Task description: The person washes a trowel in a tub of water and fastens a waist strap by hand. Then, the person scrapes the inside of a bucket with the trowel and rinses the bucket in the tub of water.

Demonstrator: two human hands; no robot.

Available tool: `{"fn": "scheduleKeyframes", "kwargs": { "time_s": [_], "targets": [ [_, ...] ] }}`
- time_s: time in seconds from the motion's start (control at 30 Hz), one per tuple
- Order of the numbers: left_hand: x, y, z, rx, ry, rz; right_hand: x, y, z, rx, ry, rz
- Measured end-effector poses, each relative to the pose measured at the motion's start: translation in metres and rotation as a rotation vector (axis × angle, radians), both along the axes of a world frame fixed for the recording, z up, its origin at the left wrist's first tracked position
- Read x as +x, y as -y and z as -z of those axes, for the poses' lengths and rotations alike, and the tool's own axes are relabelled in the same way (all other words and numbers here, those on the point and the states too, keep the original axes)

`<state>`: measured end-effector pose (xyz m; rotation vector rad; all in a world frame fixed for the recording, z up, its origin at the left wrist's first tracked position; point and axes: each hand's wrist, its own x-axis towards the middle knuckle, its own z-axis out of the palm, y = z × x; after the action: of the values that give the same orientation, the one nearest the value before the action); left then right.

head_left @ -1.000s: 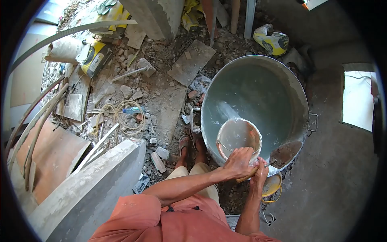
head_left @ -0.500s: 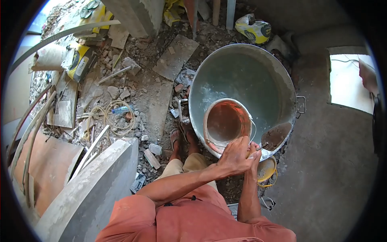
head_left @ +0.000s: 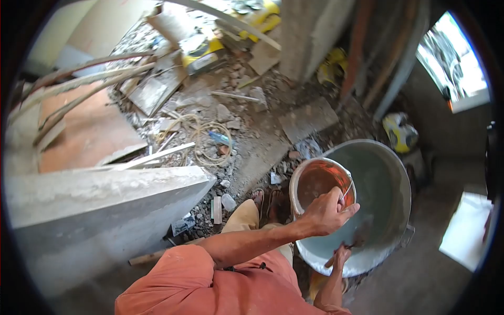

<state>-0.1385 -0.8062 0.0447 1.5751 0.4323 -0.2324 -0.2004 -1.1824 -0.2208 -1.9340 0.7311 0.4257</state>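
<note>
My left hand [head_left: 324, 212] is closed round the wire handle of a bucket [head_left: 295, 195], with the thumb sticking out. The bucket has a pale, crusted rim and an orange inside, and in view it overlaps the left rim of a large round metal tub [head_left: 407, 197]. Cloudy grey-green water [head_left: 375, 181] lies in the tub. Lower down, my right hand [head_left: 341, 257] grips the handle of a trowel [head_left: 359, 240]. Its blade is blurred and is over the near part of the tub.
Rubble and a coil of pale hose [head_left: 212, 152] cover the ground ahead and left. A concrete slab [head_left: 115, 197] stands at left. Yellow bags [head_left: 202, 55] lie farther off, another yellow bag [head_left: 401, 134] beyond the tub. A yellow container [head_left: 317, 283] is partly hidden near my right arm.
My hands, close together before, have moved apart. The left now holds the bucket's handle, and the bucket has moved toward the tub's left rim. The view has turned left.
</note>
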Motion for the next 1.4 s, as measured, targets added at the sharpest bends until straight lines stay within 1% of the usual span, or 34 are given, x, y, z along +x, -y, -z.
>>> {"fn": "scheduleKeyframes", "kwargs": {
  "time_s": [0.03, 0.07, 0.1, 0.13, 0.17, 0.23, 0.27, 0.3, 0.37, 0.4, 0.43, 0.5, 0.53, 0.57, 0.63, 0.7, 0.77, 0.87, 0.9, 0.97, 1.0, 1.03, 1.1, 1.13, 1.17, 1.23, 1.3, 1.37, 1.4],
  "targets": [
    [-0.003, -0.012, -0.005, -0.014, 0.001, -0.038, -0.001, 0.029, 0.019, 0.048, -0.112, -0.327],
    [-0.005, -0.023, -0.007, -0.006, 0.004, -0.083, 0.012, 0.028, 0.025, 0.039, -0.409, -0.415],
    [-0.008, -0.036, -0.008, -0.038, 0.016, -0.135, 0.027, 0.017, 0.025, 0.022, -0.561, -0.586],
    [-0.01, -0.049, -0.009, -0.068, 0.022, -0.185, 0.025, 0.01, 0.019, 0.209, -0.501, -0.45],
    [-0.012, -0.061, -0.01, -0.061, 0.02, -0.218, 0.022, -0.003, 0.025, 0.208, -0.509, -0.484],
    [-0.012, -0.088, -0.009, -0.08, 0.055, -0.363, 0.019, -0.025, 0.047, 0.178, -0.323, -0.013],
    [-0.012, -0.104, -0.01, -0.049, 0.037, -0.392, 0.038, -0.053, 0.011, 0.124, -0.498, -0.2],
    [-0.012, -0.119, -0.009, -0.046, 0.04, -0.429, 0.049, -0.051, 0.015, 0.125, -0.483, -0.22],
    [-0.012, -0.153, -0.004, -0.061, 0.021, -0.468, 0.069, -0.046, 0.024, -0.602, -0.06, -1.335],
    [-0.011, -0.168, 0.002, -0.069, 0.032, -0.491, 0.085, -0.071, 0.026, -0.601, -0.202, -0.853],
    [-0.008, -0.184, 0.003, -0.074, 0.053, -0.506, 0.101, -0.099, 0.025, -0.56, -0.194, -0.317],
    [-0.003, -0.211, 0.007, -0.012, 0.016, -0.624, 0.133, -0.15, -0.031, -0.019, 0.091, -0.113],
    [0.0, -0.227, 0.01, 0.008, 0.004, -0.68, 0.149, -0.171, -0.038, -0.015, 0.139, -0.249],
    [0.003, -0.241, 0.019, -0.009, 0.005, -0.738, 0.162, -0.194, -0.046, -0.033, 0.137, -0.269],
    [0.0, -0.276, 0.026, -0.003, 0.02, -0.836, 0.19, -0.252, -0.064, 0.137, 0.225, -0.325],
    [-0.008, -0.314, 0.029, -0.108, 0.026, -0.988, 0.219, -0.3, -0.067, 0.169, 0.212, -0.34],
    [-0.018, -0.351, 0.009, -0.268, 0.056, -1.246, 0.235, -0.325, -0.073, 0.176, 0.178, -0.338],
    [-0.05, -0.396, 0.036, -0.273, 0.118, -1.369, 0.266, -0.369, -0.073, -0.054, -0.053, -0.457],
    [-0.057, -0.408, 0.039, -0.261, 0.154, -1.415, 0.281, -0.372, -0.065, -0.06, -0.051, -0.466],
    [-0.061, -0.426, 0.034, -0.304, 0.159, -1.513, 0.316, -0.372, -0.038, -0.273, -0.287, -0.801],
    [-0.065, -0.435, 0.038, -0.3, 0.165, -1.557, 0.325, -0.4, -0.057, -0.529, -0.352, -0.995],
    [-0.069, -0.441, 0.042, -0.299, 0.17, -1.606, 0.339, -0.407, -0.056, -0.544, -0.361, -1.006],
    [-0.078, -0.455, 0.043, -0.286, 0.221, -1.666, 0.369, -0.43, -0.034, -0.372, -0.448, -1.116],
    [-0.082, -0.461, 0.043, -0.273, 0.203, -1.734, 0.383, -0.435, -0.036, -0.297, -0.499, -1.167],
    [-0.087, -0.467, 0.042, -0.26, 0.184, -1.777, 0.402, -0.45, -0.036, -0.304, -0.499, -1.182],
    [-0.094, -0.476, 0.034, -0.213, 0.201, -1.886, 0.434, -0.487, -0.042, -0.184, -0.527, -1.386],
    [-0.096, -0.483, 0.023, -0.175, 0.217, -1.974, 0.464, -0.524, -0.05, -0.187, -0.531, -1.42],
    [-0.105, -0.49, 0.017, -0.132, 0.242, -2.085, 0.489, -0.562, -0.055, -0.084, -0.591, -1.437],
    [-0.108, -0.493, 0.018, -0.111, 0.248, -2.092, 0.498, -0.581, -0.062, -0.098, -0.576, -1.489]
  ]
}}
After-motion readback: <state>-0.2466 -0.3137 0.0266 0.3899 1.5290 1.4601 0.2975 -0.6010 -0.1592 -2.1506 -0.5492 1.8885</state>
